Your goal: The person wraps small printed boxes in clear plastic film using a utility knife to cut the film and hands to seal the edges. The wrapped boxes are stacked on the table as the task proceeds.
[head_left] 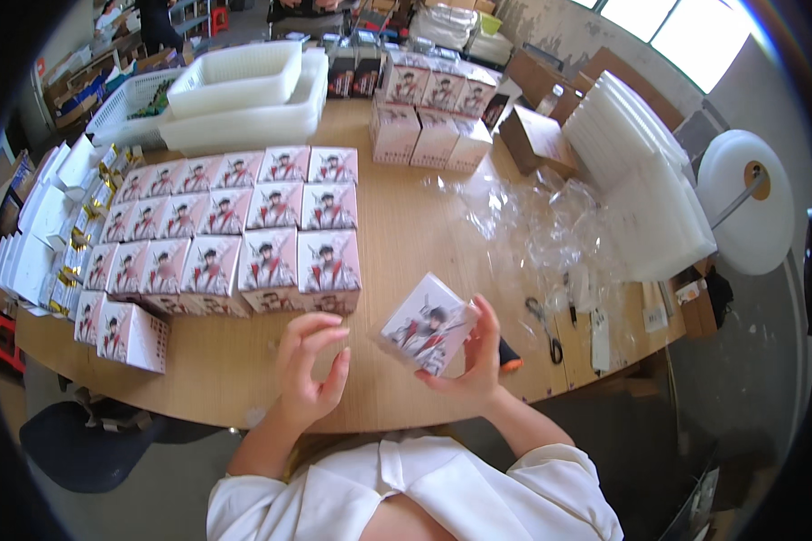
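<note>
A small pale pink printed box (424, 326) is tilted in the grip of my right hand (475, 356), above the front of the table. Its printed face shows a figure in red and white. My left hand (311, 365) is empty, fingers apart and curved, a short way left of that box. Beyond my left hand, rows of matching printed boxes (271, 259) stand close together on the table. Two more such boxes (128, 335) sit at their near left corner. Just behind my right hand lies an orange-tipped dark tool (509, 359), partly hidden by the hand.
Scissors (545, 330) and crumpled clear plastic film (550, 225) lie on the right of the wooden table (406, 225). Stacked white trays (636, 180) rise at the right edge. White tubs (244, 99) and more stacked boxes (429, 131) stand at the back. White cartons and gold packets (86, 221) line the left.
</note>
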`<state>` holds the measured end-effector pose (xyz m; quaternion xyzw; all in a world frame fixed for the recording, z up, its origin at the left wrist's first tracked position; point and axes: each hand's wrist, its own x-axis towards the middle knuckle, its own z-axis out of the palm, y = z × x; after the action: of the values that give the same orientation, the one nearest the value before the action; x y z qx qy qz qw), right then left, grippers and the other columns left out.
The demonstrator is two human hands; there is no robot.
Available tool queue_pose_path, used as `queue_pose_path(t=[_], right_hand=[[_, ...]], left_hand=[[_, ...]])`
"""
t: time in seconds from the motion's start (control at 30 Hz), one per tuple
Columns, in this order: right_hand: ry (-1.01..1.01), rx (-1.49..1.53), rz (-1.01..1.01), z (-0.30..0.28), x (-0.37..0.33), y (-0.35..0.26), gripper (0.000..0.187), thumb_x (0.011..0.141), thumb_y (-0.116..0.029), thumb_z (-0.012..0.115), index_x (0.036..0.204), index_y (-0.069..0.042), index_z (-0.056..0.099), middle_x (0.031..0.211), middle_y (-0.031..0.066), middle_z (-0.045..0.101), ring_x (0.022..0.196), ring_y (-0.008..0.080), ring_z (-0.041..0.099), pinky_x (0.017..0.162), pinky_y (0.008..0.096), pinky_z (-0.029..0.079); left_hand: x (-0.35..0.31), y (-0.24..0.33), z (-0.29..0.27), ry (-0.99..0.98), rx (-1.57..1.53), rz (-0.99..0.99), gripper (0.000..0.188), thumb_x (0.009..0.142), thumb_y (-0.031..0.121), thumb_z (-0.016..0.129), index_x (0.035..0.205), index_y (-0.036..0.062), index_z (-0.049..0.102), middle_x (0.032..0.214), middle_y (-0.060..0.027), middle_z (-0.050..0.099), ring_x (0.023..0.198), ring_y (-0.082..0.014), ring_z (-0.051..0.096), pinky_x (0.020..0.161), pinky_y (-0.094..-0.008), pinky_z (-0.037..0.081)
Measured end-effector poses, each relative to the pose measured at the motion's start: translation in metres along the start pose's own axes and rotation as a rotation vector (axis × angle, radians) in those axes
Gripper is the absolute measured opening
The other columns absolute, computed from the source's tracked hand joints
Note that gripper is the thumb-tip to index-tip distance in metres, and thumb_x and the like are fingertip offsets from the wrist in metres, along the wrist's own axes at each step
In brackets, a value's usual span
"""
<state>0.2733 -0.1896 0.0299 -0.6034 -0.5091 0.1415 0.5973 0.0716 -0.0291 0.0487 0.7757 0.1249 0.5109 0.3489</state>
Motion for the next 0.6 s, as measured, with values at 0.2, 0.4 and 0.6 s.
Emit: queue_pose_path(t=[0.2,0.4,0.6], right_hand=[[-0.151,-0.027,0.072,0.012,-0.046,-0.006,0.109,0.064,-0.023,0.092,0.148,-0.003,0.025,0.144,0.0151,0.04,0.135,0.0282,0.042,0.11,0.0437,0.035],[0.059,-0.845,0.122,-0.052,-0.017,-0.01,0.057,0.084,-0.016,0.071,0.135,-0.007,0.047,0.125,0.0189,0.052,0.12,0.0352,0.05,0.102,0.0454,0.04],[-0.121,-1.196,0.209,-0.076,-0.036,0.035,0.052,0.089,-0.007,0.063,0.139,-0.009,0.048,0.118,0.0162,0.054,0.105,0.0327,0.052,0.09,0.0439,0.045]], left_hand=[[-0.036,0.004,0.026,-0.192,-0.525,-0.45,0.048,0.087,0.005,0.061,0.132,-0.0059,0.049,0.137,-0.0172,0.049,0.13,-0.0247,0.046,0.111,-0.0381,0.033],[-0.037,-0.004,0.021,-0.142,-0.959,-0.762,0.057,0.084,0.013,0.057,0.138,-0.0015,0.045,0.144,-0.0132,0.047,0.138,-0.0214,0.039,0.117,-0.0354,0.023],[-0.019,-0.001,0.029,-0.193,-1.064,-0.855,0.059,0.079,0.006,0.061,0.136,-0.0014,0.047,0.141,-0.0139,0.05,0.136,-0.0215,0.041,0.117,-0.0374,0.026]])
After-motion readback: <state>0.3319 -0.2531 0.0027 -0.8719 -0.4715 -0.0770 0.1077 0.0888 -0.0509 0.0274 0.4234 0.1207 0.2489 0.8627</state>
